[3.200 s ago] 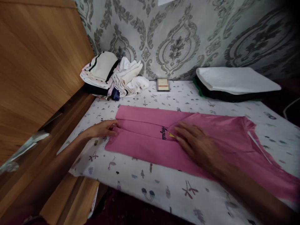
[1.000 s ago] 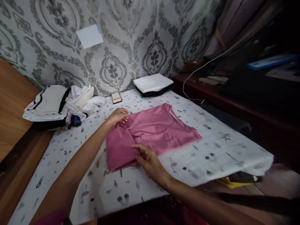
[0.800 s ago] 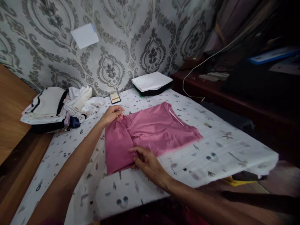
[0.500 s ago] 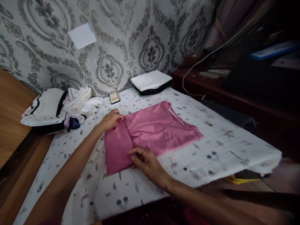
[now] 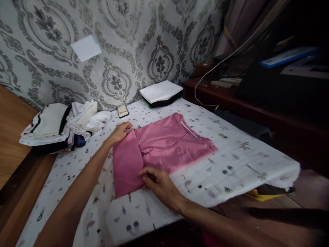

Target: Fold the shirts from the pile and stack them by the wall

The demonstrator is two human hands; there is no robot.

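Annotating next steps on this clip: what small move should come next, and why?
Probably smooth the folded section of the pink garment with the left hand. That hand is at the section's far end, where the fold's edge looks slightly bunched; the right hand is at the near end and could steady it.

The right hand covers some of the folded pink cloth garment; far, pixelation blurs the small cream card; left, the brown wooden panel is cut off.
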